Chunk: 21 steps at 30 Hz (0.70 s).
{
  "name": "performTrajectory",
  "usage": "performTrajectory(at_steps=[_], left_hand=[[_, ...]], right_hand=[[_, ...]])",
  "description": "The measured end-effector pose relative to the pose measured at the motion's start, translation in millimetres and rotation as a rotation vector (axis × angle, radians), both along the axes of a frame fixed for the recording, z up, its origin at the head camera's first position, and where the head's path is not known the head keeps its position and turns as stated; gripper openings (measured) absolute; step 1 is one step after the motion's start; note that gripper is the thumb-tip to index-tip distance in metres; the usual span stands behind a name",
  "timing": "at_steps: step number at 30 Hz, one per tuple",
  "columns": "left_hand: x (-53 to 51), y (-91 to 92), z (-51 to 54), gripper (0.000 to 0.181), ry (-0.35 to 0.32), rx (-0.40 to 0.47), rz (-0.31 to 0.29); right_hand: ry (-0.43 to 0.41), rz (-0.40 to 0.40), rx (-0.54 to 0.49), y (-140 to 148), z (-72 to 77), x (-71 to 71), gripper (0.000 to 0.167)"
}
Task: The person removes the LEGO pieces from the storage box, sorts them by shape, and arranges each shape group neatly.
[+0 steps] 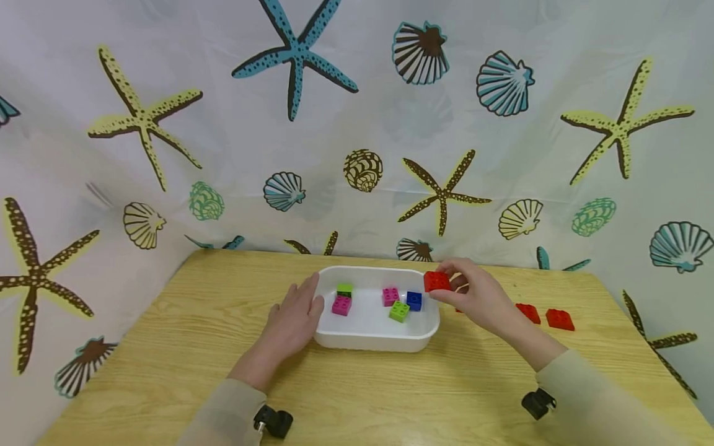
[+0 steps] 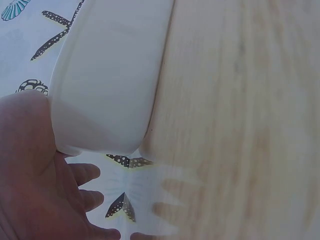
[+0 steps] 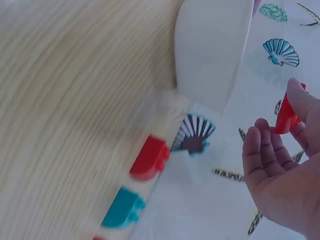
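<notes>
Red block (image 1: 437, 281) pinched between thumb and fingers of the right hand (image 1: 480, 298), raised at the right end of the white tray (image 1: 370, 342); grip narrow, block's studs up in the head view; can't tell if it is over the inside or just above the rim. Left hand (image 1: 294, 317) lies along the tray's left end, fingers loose and spread, touching rather than gripping.

Main risk looks like a clipped rim; cause would be coming in too low, knocking the block out of a fingertip hold. Second risk: release too far right, block drops outside onto the wooden table (image 1: 370, 390); or it lands on the blue block (image 1: 414, 301), nearest inside, and rolls off or sits tilted; the green block (image 1: 398, 311) and pink block (image 1: 390, 297) sit close by, so little flat floor at that end. Left hand only braces one end; a bump from the right could slide or turn the tray. Right forearm is near the spare red blocks (image 1: 560, 319); a low sleeve could shove them; teal block (image 3: 122, 207), in the right wrist view, similarly exposed.
</notes>
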State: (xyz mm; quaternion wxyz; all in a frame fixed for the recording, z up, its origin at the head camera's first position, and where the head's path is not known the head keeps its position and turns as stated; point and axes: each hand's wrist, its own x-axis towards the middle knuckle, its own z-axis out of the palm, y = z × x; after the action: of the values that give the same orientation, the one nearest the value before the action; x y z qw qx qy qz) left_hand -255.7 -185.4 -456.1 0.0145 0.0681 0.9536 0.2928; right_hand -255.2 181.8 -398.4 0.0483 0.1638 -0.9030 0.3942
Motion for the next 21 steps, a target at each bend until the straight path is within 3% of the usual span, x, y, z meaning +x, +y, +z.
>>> performTrajectory(at_steps=[10, 21], left_hand=[[0.1, 0.3, 1.0, 0.067, 0.004, -0.009, -0.007], [0.0, -0.1, 1.5, 0.068, -0.006, -0.007, -0.013]], right_hand=[[0.025, -0.078, 0.101, 76.3, 4.9, 22.9, 0.046], [-0.002, -0.173, 0.243, 153.6, 3.3, 36.1, 0.053]])
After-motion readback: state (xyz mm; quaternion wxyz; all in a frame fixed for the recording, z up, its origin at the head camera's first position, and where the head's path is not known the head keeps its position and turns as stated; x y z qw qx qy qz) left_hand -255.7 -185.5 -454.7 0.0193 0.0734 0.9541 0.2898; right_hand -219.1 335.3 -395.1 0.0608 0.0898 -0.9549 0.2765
